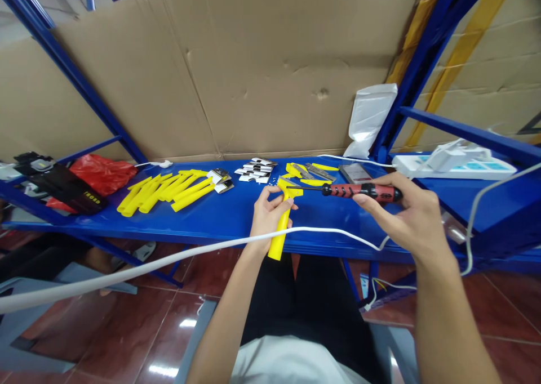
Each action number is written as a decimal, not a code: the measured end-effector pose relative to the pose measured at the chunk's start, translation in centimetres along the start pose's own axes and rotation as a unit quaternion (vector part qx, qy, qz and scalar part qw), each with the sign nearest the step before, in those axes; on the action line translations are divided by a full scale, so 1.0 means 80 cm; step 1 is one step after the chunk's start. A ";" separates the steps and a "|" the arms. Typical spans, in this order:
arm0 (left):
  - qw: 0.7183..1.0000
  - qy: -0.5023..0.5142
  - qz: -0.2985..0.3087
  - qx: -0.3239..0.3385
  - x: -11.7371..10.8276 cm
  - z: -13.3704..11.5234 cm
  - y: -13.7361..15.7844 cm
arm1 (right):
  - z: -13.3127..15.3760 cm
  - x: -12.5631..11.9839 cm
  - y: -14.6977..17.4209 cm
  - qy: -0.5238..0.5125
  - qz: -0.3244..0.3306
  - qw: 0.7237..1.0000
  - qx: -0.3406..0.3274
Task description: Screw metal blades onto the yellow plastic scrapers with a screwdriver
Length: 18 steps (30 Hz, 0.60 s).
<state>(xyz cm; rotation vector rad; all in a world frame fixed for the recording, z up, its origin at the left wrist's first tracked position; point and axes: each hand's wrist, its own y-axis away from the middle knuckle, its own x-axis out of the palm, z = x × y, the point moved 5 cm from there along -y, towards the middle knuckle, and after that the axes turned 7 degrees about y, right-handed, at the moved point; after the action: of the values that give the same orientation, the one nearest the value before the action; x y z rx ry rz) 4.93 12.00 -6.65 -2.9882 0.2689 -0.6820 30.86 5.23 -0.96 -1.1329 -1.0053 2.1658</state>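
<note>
My left hand (269, 212) is closed round a yellow scraper (277, 240), its handle pointing down toward my lap and its head up. In my right hand (409, 215) is a red and black screwdriver (353, 191), held level. Its shaft reaches left to the scraper's head; whether the tip sits on a screw is too small to tell. Just behind the scraper lie several yellow scraper heads and metal blades (315, 172). A group of yellow handles (158, 192) rests to the left, beside black and white packets (220, 180). More black and white cards (256, 170) lie between them.
A white cable (203, 247) crosses in front of the blue table (236, 220). At the right stand a white power strip (456, 167) and a clear plastic case (354, 173). A red bag (103, 173) and a black device (59, 184) are at the left. Cardboard (270, 63) walls the back.
</note>
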 end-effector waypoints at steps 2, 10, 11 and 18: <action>1.000 0.002 0.000 0.001 -0.001 0.001 0.000 | -0.002 0.001 -0.001 0.006 0.003 1.000 0.006; 1.000 0.012 0.008 0.009 -0.003 0.004 -0.003 | -0.011 0.008 -0.001 -0.017 0.052 0.994 0.096; 1.000 0.011 0.007 0.007 -0.003 0.004 -0.002 | -0.011 0.009 0.000 -0.026 0.054 0.993 0.098; 1.000 0.005 0.005 0.000 -0.001 0.004 -0.002 | -0.011 0.005 0.001 -0.056 0.066 0.995 0.057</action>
<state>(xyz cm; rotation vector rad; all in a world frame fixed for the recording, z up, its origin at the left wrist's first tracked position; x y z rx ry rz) 5.02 12.18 -6.98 -2.9813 0.2838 -0.6954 31.41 5.81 -1.55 -1.0600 -0.8633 2.3822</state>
